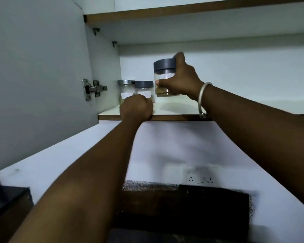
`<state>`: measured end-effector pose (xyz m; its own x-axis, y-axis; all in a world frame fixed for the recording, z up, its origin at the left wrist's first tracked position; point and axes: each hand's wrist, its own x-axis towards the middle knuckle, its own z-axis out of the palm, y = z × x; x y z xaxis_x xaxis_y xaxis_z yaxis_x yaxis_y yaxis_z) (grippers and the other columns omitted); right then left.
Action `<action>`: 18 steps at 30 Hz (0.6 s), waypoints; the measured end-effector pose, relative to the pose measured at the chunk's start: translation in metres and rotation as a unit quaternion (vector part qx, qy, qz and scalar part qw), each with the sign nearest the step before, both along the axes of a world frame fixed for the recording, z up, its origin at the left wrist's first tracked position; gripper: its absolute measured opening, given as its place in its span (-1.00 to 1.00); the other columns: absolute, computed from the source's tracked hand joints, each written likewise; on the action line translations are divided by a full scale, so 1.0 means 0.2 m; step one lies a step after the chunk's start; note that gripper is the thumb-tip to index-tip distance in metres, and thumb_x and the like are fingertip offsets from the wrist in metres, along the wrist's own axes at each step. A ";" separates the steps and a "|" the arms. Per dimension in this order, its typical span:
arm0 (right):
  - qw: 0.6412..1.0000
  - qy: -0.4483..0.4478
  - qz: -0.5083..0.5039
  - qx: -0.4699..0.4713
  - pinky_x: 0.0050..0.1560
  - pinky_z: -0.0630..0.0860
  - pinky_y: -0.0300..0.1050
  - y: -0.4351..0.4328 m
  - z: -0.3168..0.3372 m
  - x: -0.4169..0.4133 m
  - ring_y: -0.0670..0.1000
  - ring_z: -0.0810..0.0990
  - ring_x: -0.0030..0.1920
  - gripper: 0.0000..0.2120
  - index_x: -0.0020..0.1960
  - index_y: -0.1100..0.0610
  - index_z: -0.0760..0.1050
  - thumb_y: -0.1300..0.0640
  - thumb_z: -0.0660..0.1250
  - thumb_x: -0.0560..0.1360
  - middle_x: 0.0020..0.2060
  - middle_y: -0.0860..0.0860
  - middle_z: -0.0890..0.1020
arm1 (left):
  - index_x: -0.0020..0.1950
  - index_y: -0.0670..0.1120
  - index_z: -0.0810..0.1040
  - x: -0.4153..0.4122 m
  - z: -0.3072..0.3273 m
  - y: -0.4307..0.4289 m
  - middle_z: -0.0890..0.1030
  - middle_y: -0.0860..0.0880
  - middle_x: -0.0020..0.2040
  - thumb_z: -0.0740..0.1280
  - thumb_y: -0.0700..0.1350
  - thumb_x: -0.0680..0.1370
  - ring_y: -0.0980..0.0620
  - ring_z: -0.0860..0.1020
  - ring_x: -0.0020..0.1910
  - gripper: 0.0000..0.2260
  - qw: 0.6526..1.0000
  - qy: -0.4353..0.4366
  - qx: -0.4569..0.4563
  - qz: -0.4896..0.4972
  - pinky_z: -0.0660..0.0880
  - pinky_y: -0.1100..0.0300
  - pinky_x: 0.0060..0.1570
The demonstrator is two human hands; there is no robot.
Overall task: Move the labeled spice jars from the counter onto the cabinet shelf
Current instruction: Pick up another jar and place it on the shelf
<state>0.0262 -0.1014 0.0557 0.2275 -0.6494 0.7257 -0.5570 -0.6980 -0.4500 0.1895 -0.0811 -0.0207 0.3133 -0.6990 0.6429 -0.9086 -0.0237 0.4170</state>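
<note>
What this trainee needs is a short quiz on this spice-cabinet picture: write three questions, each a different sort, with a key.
1. True or false: the right hand holds a grey-lidded jar.
2. How many other jars are on the shelf?
3. Which wrist wears the bangle? A) left B) right
Key: 1 true. 2 two: the silver-lidded jar and the second grey-lidded jar. 3 B.

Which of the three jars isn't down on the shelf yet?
The rightmost jar, gripped by the right hand and held above the shelf. The silver-lid jar and middle jar stand on it.
</note>
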 end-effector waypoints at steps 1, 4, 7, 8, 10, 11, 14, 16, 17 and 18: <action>1.000 0.007 -0.008 0.017 0.03 0.62 0.05 -0.10 0.00 0.04 0.14 0.65 0.04 -0.26 0.28 0.13 0.25 -0.08 0.61 0.33 0.06 0.06 0.59 | 0.02 -0.05 0.66 0.00 -0.01 -0.02 0.69 -0.12 0.05 0.09 0.05 0.60 -0.21 0.62 0.06 -0.63 1.000 -0.011 -0.011 0.005 0.54 0.02 -0.01; 0.997 0.039 -0.044 0.055 -0.08 0.53 -0.02 -0.36 -0.02 0.13 0.17 0.63 0.04 -0.26 0.27 0.13 0.21 0.00 0.62 0.33 0.08 0.10 0.58 | 0.01 -0.04 0.66 0.02 -0.02 -0.08 0.69 -0.09 0.03 0.11 0.01 0.61 -0.19 0.62 0.03 -0.66 0.999 -0.036 -0.017 0.015 0.42 0.10 -0.10; 0.993 0.042 -0.071 0.082 -0.08 0.53 -0.01 -0.55 -0.04 0.23 0.20 0.63 0.09 -0.24 0.34 0.15 0.18 0.09 0.59 0.35 0.06 0.10 0.53 | -0.03 -0.03 0.66 0.05 -0.04 -0.12 0.69 -0.07 -0.02 0.10 0.02 0.61 -0.14 0.59 -0.05 -0.66 0.997 -0.065 -0.027 0.024 0.37 0.12 -0.14; 0.992 0.039 -0.078 0.090 -0.07 0.54 0.00 -0.60 -0.05 0.26 0.21 0.62 0.11 -0.24 0.37 0.16 0.17 0.12 0.57 0.36 0.04 0.10 0.51 | -0.04 -0.03 0.65 0.06 -0.04 -0.13 0.69 -0.07 -0.02 0.09 0.02 0.62 -0.14 0.60 -0.05 -0.65 0.997 -0.070 -0.031 0.023 0.37 0.12 -0.14; 0.990 0.037 -0.085 0.104 0.01 0.57 0.03 -0.68 -0.06 0.32 0.22 0.60 0.18 -0.20 0.44 0.19 0.13 0.14 0.54 0.38 0.06 0.10 0.51 | -0.03 -0.03 0.65 0.06 -0.04 -0.15 0.69 -0.07 0.00 0.08 0.03 0.62 -0.17 0.61 0.01 -0.65 0.996 -0.078 -0.038 0.023 0.40 0.11 -0.12; 0.989 0.036 -0.090 0.112 0.08 0.58 0.04 -0.70 -0.07 0.33 0.22 0.58 0.22 -0.16 0.47 0.20 0.10 0.14 0.54 0.39 0.10 0.12 0.52 | -0.02 -0.03 0.65 0.05 -0.03 -0.14 0.69 -0.07 0.02 0.08 0.04 0.62 -0.18 0.61 0.03 -0.65 0.996 -0.080 -0.039 0.022 0.41 0.11 -0.11; 0.984 0.039 -0.117 0.129 0.23 0.54 0.07 -0.75 -0.10 0.37 0.22 0.53 0.31 -0.10 0.51 0.20 0.05 0.10 0.56 0.41 0.28 0.16 0.50 | -0.01 -0.02 0.64 0.06 -0.04 -0.16 0.68 -0.07 0.04 0.10 0.02 0.62 -0.17 0.60 0.05 -0.68 0.996 -0.085 -0.028 0.023 0.36 0.11 -0.11; 0.980 0.043 -0.136 0.138 0.24 0.52 0.07 -0.77 -0.11 0.37 0.21 0.51 0.33 -0.05 0.54 0.20 0.01 0.06 0.57 0.41 0.31 0.16 0.48 | -0.03 -0.01 0.63 0.07 -0.04 -0.17 0.67 -0.07 0.04 0.11 0.02 0.61 -0.17 0.59 0.05 -0.70 0.995 -0.093 -0.027 0.020 0.36 0.11 -0.12; 0.978 0.044 -0.137 0.147 0.22 0.52 0.08 -0.77 -0.12 0.37 0.21 0.52 0.32 -0.02 0.56 0.19 -0.02 0.04 0.56 0.42 0.31 0.16 0.47 | -0.04 -0.01 0.62 0.07 -0.05 -0.17 0.67 -0.07 0.03 0.11 0.02 0.60 -0.17 0.59 0.05 -0.70 0.995 -0.097 -0.028 0.018 0.38 0.11 -0.12; 0.978 0.043 -0.135 0.152 0.19 0.52 0.07 -0.78 -0.13 0.37 0.21 0.53 0.30 0.00 0.57 0.18 -0.05 0.02 0.56 0.42 0.30 0.16 0.48 | -0.06 -0.01 0.61 0.07 -0.05 -0.18 0.67 -0.06 0.02 0.11 0.01 0.59 -0.17 0.60 0.04 -0.71 0.995 -0.098 -0.029 0.016 0.39 0.11 -0.12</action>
<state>0.1009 -0.2569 0.0295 0.0687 -0.8772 0.4751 -0.7472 -0.3608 -0.5582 0.2039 -0.1164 -0.0304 0.1998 -0.6500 0.7332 -0.9717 -0.0352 0.2336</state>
